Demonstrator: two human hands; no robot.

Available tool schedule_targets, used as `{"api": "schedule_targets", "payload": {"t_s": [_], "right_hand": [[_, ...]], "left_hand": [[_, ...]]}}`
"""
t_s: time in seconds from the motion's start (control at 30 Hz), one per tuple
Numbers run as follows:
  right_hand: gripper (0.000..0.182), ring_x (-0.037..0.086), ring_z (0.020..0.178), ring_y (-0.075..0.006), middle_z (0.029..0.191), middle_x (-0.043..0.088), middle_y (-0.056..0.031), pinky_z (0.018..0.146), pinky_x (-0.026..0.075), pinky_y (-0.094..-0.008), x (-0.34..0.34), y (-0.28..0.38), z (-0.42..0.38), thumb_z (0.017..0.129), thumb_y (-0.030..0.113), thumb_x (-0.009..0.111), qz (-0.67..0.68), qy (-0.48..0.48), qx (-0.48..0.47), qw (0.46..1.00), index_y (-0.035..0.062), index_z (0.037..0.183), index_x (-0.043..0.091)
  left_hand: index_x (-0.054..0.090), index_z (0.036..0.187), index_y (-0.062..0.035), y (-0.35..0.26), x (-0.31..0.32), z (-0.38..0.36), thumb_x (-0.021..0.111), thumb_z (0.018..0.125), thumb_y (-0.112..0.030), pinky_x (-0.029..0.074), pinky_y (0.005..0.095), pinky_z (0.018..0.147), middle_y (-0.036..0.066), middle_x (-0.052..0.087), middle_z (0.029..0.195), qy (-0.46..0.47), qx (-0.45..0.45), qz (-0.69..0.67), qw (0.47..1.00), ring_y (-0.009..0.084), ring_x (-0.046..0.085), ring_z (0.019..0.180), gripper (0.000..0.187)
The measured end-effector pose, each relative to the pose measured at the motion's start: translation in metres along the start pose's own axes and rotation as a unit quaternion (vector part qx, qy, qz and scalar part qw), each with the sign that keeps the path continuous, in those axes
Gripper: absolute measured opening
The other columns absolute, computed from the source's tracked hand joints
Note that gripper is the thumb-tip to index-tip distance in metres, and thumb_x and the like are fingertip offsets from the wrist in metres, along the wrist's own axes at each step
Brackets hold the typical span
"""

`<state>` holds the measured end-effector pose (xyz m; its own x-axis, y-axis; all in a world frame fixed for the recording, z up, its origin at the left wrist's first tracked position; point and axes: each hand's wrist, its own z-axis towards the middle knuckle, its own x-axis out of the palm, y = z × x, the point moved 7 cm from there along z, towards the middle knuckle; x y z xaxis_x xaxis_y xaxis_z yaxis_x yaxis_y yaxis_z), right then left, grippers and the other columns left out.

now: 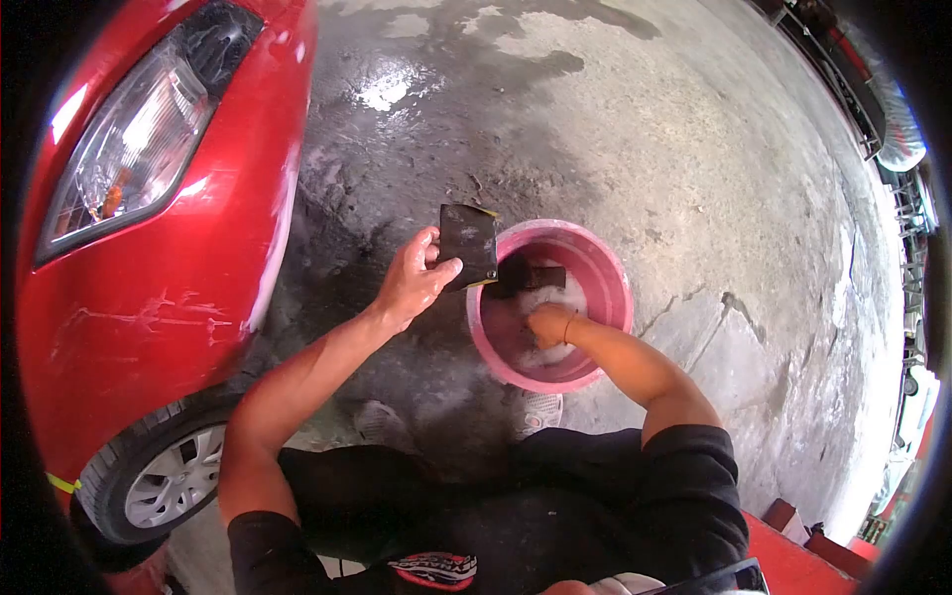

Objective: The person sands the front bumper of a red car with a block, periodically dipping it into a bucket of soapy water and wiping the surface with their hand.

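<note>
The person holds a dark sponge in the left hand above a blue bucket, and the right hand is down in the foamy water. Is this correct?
Not quite: the bucket is pink, not blue, as the head view shows. The rest stands: the left hand holds the dark sponge at the bucket's rim, and the right hand is down in the foamy water.

Pink bucket (607, 288) with white suds (551, 297), dark sponge (469, 243), red car (188, 288), grey wet concrete floor (694, 139)
</note>
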<state>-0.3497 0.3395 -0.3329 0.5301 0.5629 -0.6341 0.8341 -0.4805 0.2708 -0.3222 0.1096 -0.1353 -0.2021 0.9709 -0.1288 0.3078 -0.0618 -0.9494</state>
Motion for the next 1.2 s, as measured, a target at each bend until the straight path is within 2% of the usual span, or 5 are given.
{"api": "schedule_targets", "payload": {"t_s": [0.33, 0.4, 0.63, 0.97, 1.2], "right_hand": [[0.052, 0.067, 0.07, -0.0287, 0.079, 0.071, -0.0184, 0.065, 0.053, -0.0433, 0.055, -0.014, 0.04, 0.077, 0.052, 0.068, 0.13, 0.136, -0.062, 0.98, 0.001, 0.08, 0.074], [0.053, 0.064, 0.064, -0.0266, 0.074, 0.07, -0.0148, 0.061, 0.051, -0.0421, 0.032, -0.001, 0.025, 0.079, 0.053, 0.066, 0.113, 0.167, -0.041, 0.979, 0.0011, 0.077, 0.074], [0.043, 0.064, 0.071, -0.0186, 0.077, 0.069, -0.0062, 0.064, 0.051, -0.0332, -0.068, -0.023, -0.034, 0.085, 0.047, 0.065, 0.192, 0.184, 0.075, 0.961, 0.0058, 0.092, 0.075], [0.026, 0.063, 0.069, -0.0159, 0.074, 0.066, -0.0083, 0.063, 0.049, -0.0328, -0.218, 0.036, -0.087, 0.087, 0.02, 0.062, 0.411, -0.162, -0.117, 0.889, 0.0025, 0.106, 0.067], [0.052, 0.067, 0.085, -0.0441, 0.106, 0.067, -0.0236, 0.073, 0.055, -0.0471, -0.254, 0.074, -0.118, 0.082, 0.006, 0.061, 0.238, -0.658, -0.096, 0.708, -0.0001, 0.132, 0.052]], "left_hand": [[0.046, 0.142, -0.0061, -0.013, -0.015, 0.007, 0.062, 0.093, -0.004, 0.052, 0.0297, 0.083, 0.007, 0.06, 0.121, -0.036, 0.19, 0.054, 0.98, 0.0153, 0.059, 0.094, 0.052], [0.058, 0.131, -0.0043, 0.011, -0.008, 0.012, 0.059, 0.095, -0.003, 0.054, 0.0275, 0.077, 0.001, 0.064, 0.113, 0.136, 0.063, 0.132, 0.98, 0.0105, 0.06, 0.088, 0.036], [0.061, 0.128, -0.0014, -0.009, -0.006, 0.0, 0.067, 0.095, -0.012, 0.052, 0.0234, 0.062, 0.002, 0.067, 0.101, 0.081, 0.004, 0.028, 0.996, 0.0053, 0.06, 0.072, 0.035], [0.052, 0.137, 0.0016, -0.016, 0.002, 0.004, 0.062, 0.097, -0.008, 0.059, 0.0235, 0.068, 0.008, 0.065, 0.117, 0.044, 0.03, -0.164, 0.985, 0.0094, 0.066, 0.082, 0.043], [0.055, 0.135, 0.0006, -0.011, 0.005, 0.005, 0.055, 0.103, -0.02, 0.057, 0.0261, 0.076, 0.004, 0.066, 0.106, 0.015, -0.005, -0.17, 0.985, 0.0093, 0.063, 0.091, 0.038]]}}
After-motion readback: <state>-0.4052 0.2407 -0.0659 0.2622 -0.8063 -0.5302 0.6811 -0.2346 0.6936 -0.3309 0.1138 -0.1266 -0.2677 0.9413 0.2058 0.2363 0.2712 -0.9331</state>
